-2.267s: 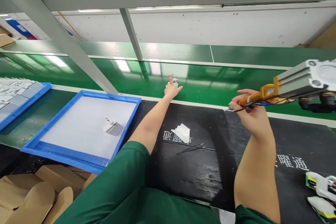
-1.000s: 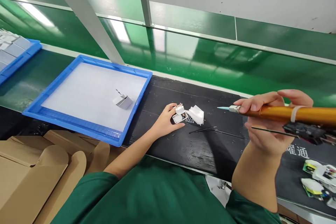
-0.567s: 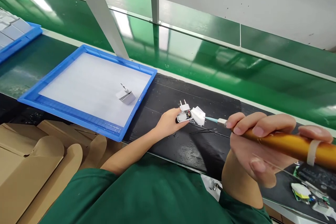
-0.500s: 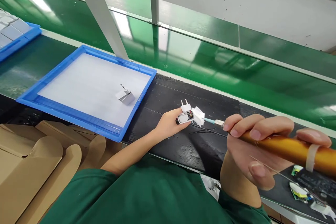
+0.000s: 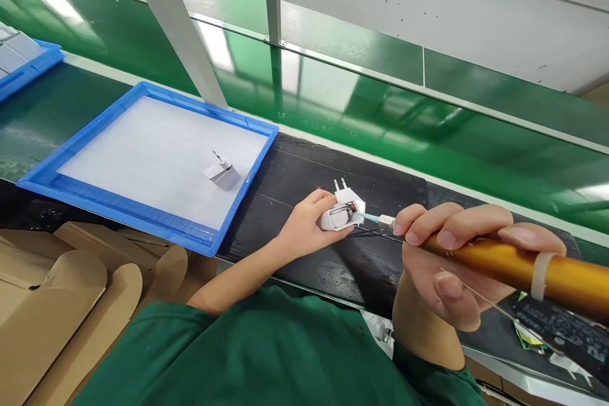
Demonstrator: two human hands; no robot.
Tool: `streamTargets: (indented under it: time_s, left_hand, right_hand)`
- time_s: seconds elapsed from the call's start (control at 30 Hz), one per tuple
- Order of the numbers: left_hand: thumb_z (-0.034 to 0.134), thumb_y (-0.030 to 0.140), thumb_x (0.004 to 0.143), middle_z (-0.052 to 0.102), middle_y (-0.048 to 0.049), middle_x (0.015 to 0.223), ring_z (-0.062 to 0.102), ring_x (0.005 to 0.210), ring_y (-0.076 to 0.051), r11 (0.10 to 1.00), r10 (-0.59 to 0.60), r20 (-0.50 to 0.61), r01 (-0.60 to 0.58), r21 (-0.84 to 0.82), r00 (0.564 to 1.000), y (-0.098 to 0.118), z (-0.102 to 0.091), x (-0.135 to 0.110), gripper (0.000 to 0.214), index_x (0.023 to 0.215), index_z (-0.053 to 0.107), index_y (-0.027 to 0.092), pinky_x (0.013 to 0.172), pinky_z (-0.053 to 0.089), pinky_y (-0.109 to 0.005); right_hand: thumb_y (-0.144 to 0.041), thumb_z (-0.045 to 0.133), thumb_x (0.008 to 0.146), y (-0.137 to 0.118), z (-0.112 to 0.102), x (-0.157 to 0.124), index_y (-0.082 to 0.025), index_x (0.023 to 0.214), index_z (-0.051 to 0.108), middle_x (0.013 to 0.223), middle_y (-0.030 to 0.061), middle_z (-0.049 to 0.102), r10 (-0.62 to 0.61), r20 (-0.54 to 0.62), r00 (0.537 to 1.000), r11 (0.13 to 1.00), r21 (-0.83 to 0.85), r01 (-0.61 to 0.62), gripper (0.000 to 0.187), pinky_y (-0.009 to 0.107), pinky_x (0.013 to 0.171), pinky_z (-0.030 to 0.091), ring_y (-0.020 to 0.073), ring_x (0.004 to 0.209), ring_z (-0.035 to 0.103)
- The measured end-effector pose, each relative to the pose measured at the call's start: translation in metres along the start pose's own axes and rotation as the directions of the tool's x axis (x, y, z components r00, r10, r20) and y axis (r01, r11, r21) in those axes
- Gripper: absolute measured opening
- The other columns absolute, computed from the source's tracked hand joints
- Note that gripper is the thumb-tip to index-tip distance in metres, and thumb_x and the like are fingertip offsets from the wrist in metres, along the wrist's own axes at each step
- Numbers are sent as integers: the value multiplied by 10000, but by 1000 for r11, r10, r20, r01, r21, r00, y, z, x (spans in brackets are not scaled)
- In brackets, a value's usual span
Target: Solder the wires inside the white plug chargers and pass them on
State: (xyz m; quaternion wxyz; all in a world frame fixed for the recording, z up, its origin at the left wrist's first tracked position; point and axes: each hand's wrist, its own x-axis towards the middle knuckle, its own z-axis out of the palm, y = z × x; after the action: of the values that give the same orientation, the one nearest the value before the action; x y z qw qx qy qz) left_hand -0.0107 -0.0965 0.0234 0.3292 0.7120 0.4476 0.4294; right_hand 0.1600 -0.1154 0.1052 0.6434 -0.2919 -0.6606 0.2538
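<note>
My left hand grips an opened white plug adapter whose two metal pins point away from me. Thin wires and small parts show inside its housing. My right hand is wrapped around a gold-bodied glue gun with a thin wire lever below it. Its pale blue nozzle reaches the open side of the adapter; whether the tip touches the parts inside I cannot tell. Some dark thin strands lie on the black mat under the nozzle.
A blue tray with a white liner holds another white plug adapter. Another blue tray with white boxes is at far left. Cardboard boxes stand below. Circuit boards lie at lower right. A grey post rises behind the tray.
The adapter has turned in my left hand, and its white parts now sit closer together. The nozzle has moved left, in at the adapter's wiring. The view has shifted slightly.
</note>
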Motion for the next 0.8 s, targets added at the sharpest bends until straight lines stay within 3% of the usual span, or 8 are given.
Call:
streamTargets:
  time_s: [0.23,0.47,0.8]
  left_hand:
    - [785,331,780,671,-32,961,654,852,-172,1000,-12,3,12,-5,1000,1,1,0,236,974,705,222,788,549,-280]
    - [779,321,776,659,-28,933,637,828,-167,999,-40,15,41,-34,999,1,2,3,216,935,686,207,778,540,-277]
    - [755,307,802,704,-41,991,662,887,-180,980,-102,48,109,-164,994,-4,17,6,202,960,692,198,716,535,-260]
  right_hand:
    - [-382,587,862,1,-1,2,-407,1075,554,743,-18,331,-37,-4,999,996,-77,37,218,370,456,471,149,530,424]
    - [-357,637,804,-1,-3,0,-415,1165,572,782,-7,354,-39,25,999,999,-18,40,371,402,481,479,160,572,430]
    - [-292,700,793,-13,-3,1,-407,1183,578,835,8,452,57,78,995,996,57,-61,425,456,615,548,185,670,519]
